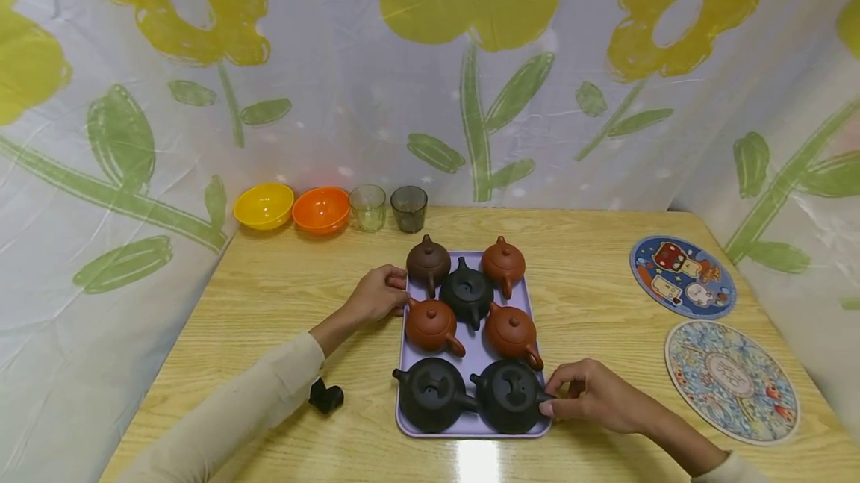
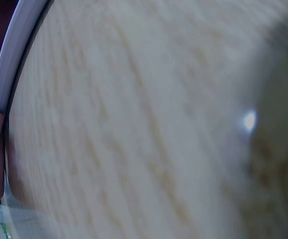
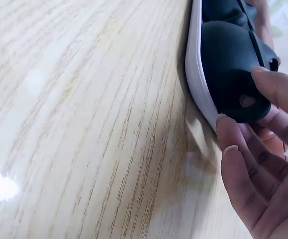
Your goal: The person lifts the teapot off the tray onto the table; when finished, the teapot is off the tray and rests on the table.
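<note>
A lilac tray bears several teapots. At its front right is a black teapot, whose handle my right hand pinches; the right wrist view shows the thumb on the handle and other fingertips touching the tray rim. Beside it stands another black teapot. A third black teapot sits between two orange-brown teapots, a dark brown teapot and a further orange-brown teapot. My left hand holds the tray's left edge, its fingertips partly hidden.
Behind the tray, left, are a yellow bowl, an orange bowl, a clear glass and a grey glass. Two round mats, blue and patterned, lie right. A small black object is near my left forearm.
</note>
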`<state>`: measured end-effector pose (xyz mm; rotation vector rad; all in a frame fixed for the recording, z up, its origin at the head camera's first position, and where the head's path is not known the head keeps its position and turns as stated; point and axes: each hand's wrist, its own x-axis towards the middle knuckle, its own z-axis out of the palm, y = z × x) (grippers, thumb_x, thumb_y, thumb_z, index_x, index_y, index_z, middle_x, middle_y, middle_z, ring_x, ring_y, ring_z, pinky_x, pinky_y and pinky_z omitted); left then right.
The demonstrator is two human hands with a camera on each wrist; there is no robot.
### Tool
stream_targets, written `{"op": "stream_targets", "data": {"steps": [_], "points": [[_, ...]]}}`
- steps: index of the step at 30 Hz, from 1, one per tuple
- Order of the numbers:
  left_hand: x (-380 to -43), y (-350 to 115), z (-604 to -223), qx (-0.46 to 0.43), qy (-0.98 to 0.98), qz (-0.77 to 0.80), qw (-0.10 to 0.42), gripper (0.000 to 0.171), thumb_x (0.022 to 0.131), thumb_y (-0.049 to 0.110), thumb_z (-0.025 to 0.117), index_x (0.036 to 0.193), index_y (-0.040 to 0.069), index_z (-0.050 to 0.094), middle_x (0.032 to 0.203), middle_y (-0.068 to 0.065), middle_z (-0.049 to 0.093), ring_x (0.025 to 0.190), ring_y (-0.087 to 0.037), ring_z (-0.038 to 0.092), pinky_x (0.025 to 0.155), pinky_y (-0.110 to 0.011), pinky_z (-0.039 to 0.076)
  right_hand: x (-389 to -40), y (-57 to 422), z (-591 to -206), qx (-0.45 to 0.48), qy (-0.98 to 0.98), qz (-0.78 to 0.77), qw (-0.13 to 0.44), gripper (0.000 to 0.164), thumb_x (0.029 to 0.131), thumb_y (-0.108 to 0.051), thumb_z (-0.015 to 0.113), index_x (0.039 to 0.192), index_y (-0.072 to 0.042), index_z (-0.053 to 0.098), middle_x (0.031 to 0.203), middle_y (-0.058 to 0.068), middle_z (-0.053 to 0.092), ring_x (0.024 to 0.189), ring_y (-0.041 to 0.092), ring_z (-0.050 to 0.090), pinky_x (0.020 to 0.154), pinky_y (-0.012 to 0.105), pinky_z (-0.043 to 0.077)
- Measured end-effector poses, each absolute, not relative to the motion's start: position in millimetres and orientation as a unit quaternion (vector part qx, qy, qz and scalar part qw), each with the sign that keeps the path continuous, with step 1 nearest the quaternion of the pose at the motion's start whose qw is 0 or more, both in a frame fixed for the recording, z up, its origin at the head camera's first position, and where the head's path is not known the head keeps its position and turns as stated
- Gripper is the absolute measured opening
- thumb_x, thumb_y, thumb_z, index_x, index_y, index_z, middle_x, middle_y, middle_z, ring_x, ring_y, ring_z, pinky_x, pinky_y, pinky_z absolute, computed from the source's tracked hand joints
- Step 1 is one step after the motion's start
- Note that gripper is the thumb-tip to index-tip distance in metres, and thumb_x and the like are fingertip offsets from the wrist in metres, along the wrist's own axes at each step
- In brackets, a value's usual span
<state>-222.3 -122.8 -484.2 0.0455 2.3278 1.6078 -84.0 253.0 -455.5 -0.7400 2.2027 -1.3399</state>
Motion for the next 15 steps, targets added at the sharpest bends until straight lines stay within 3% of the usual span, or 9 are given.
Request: {"op": "stream_targets", "data": {"steps": [15], "points": [[-222.8, -123.2, -487.1, 0.022, 0.805, 0.573, 0.151, 0.047, 0.087, -0.002, 0.066, 0.132, -0.007, 0.053, 0.119, -0.025, 0.062, 0.084, -0.018, 0.067, 0.066, -0.033, 0.063, -77.0, 249.6, -452.5, -0.247, 0.81, -0.478, 0.233, 0.007, 0.095, -0.02, 0.069, 0.093, -0.014, 0.072, 0.08, 0.001, 0.069, 0.06, -0.001, 0.053, 0.05, 0.017, 0.043]]}}
